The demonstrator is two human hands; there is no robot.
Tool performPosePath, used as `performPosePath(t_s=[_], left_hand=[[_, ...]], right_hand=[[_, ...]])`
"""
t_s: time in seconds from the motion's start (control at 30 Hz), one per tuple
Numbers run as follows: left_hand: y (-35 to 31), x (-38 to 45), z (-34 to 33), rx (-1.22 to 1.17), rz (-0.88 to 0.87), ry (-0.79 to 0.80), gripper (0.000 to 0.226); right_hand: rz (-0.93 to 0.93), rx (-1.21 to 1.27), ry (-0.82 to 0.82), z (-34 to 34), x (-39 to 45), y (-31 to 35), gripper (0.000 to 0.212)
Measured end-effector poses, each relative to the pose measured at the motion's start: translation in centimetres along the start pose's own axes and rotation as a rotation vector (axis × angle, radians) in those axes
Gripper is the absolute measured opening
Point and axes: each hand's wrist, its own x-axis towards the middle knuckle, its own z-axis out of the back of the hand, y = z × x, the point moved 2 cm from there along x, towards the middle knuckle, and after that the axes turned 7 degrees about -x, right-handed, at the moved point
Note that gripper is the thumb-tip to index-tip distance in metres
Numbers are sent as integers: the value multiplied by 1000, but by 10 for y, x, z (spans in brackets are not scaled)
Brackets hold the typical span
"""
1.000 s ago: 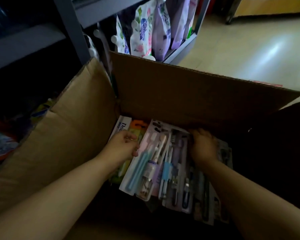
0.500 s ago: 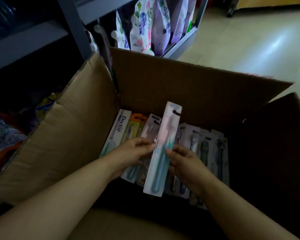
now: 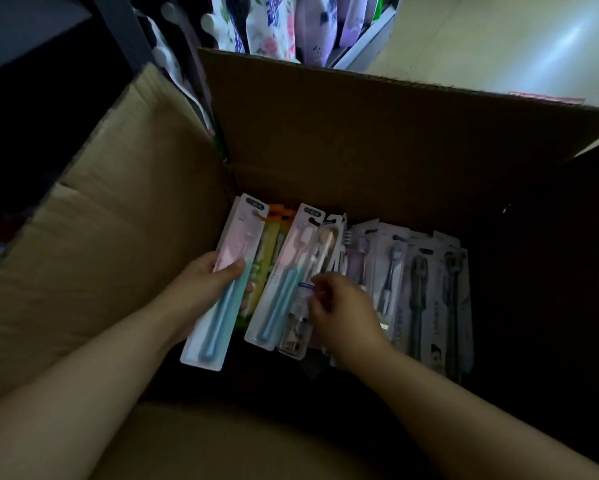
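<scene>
While the left hand [image 3: 206,289] grips the toothbrush pack [image 3: 221,327] at mid-length, thumb across the front and fingers behind, the pack sits at the left end of the cardboard box [image 3: 360,140], just beside the left flap [image 3: 118,209].

Toothbrush pack: long, narrow blister card. The upper half is pale pink and the brush handle is teal. A dark label and a hang slot sit at the top edge. It lies tilted, top end toward the far wall of the box and bottom end toward the person, and it covers part of the yellow-green packs [image 3: 272,244].

The right hand [image 3: 341,308] is over the row with its fingers curled. Its fingertips are at a second teal-handled pack [image 3: 280,289] and a pack with a beige brush head [image 3: 322,247]. Motion blur hides the contact, so a grip cannot be confirmed.

Surface: further packs [image 3: 419,289], grey and dark, lie side by side and overlapping across the box floor toward the right. The box interior is dim, and all flaps stand open.

Room: a grey metal shelf [image 3: 363,39] behind the box holds floral pouches [image 3: 273,26]. A pale, glossy floor [image 3: 498,46] reflects light at the upper right.
</scene>
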Motion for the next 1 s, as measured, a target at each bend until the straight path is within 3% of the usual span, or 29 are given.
performPosePath(t_s=[0.17,0.3,0.43,0.53,0.7,0.9,1.0], left_hand=[[5,7,0,-22,-11,-7,9],[8,9,4,14,1,27,5],[9,11,3,55,12,50,20],[6,11,0,13,31,38,21],[8,10,-2,7,57,9,21],[8,9,1,-8,64,3,21],[7,8,1,-1,73,17,22]], right_hand=[[364,-443,91,-23,38,16,42],[432,-669,71,-36,36,4,44],[358,-652,-52,-38,25,-17,51],[302,-656,-31,-35,22,-8,53],[73,-669,62,-49,31,22,88],[-159,-538,59,-59,45,34,103],[-202,-607,55,-56,49,29,106]])
